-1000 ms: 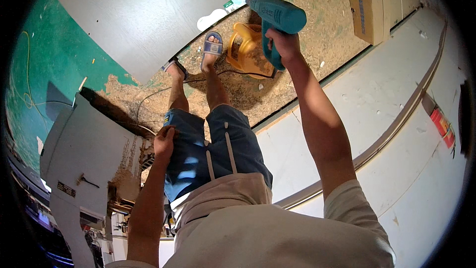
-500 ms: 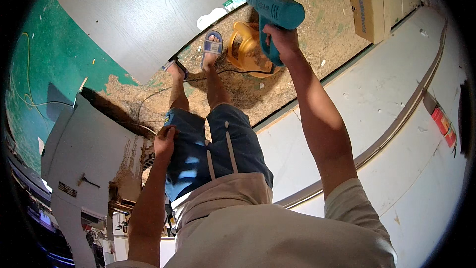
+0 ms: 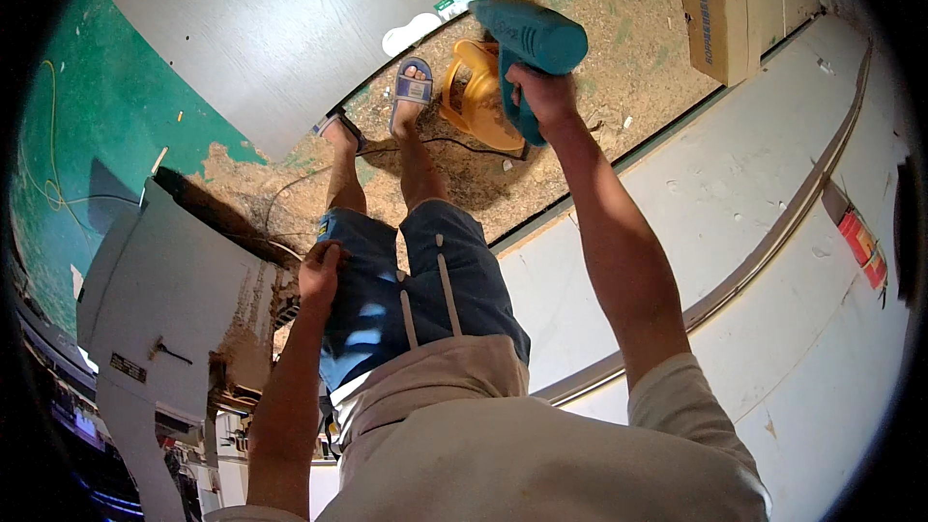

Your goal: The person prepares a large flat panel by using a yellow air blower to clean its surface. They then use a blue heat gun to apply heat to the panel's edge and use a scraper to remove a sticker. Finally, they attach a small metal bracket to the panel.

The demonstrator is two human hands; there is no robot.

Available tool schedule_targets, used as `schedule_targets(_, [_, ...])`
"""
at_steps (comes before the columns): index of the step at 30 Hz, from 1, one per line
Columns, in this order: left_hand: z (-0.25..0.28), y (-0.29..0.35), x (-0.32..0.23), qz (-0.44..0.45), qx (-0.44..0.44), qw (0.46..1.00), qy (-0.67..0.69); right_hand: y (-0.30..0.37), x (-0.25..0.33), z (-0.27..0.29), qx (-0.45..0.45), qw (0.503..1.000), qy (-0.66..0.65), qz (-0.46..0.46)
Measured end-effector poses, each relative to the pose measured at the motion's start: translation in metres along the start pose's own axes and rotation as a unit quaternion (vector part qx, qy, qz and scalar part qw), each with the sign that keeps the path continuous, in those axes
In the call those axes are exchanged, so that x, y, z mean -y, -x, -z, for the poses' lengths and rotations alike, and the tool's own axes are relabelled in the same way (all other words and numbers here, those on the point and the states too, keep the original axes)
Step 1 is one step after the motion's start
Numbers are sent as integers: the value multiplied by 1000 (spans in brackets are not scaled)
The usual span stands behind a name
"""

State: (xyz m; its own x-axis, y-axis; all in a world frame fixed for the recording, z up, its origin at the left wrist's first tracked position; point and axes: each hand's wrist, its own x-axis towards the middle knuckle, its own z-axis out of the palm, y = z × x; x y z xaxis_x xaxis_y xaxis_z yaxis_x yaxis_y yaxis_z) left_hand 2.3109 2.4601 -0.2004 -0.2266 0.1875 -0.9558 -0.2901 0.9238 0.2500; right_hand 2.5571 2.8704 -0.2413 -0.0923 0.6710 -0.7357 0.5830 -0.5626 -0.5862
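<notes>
My right hand (image 3: 543, 97) is closed round the looped handle of a teal heat gun (image 3: 541, 37), held out ahead over the floor. Its tapered nose points up and left, toward the edge of a grey wood-grain board (image 3: 290, 24). From the handle's base a black cord (image 3: 440, 142) runs left behind my legs. Below the gun, an orange plastic stool (image 3: 472, 101) is partly covered by it. Beside the left leg of my blue shorts, my left hand (image 3: 319, 273) hangs with its fingers curled together; what they hold, if anything, is hidden.
A cardboard box (image 3: 720, 31) sits on the dust-strewn floor at far right. Large white panels (image 3: 657, 193) fill the right side, with a red packet (image 3: 860, 246) on them. A grey machine (image 3: 184, 280) stands at left. A white oval piece (image 3: 411, 34) lies at the board's corner.
My right hand has brought the heat gun slightly lower and to the left, its nose tipped a little downward. My left hand stays about where it was.
</notes>
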Motion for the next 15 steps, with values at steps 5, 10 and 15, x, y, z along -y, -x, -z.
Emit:
schedule_targets(5, [2, -7, 13, -16, 0, 1000, 18, -4, -16, 1, 3, 998, 58, -16])
schedule_targets(10, [1, -5, 10, -15, -3, 999, 30, 2, -8, -3, -24, 998, 38, -40])
schedule_targets(15, [0, -3, 7, -9, -7, 999, 36, 0, -5, 1, -18, 1000, -6, -18])
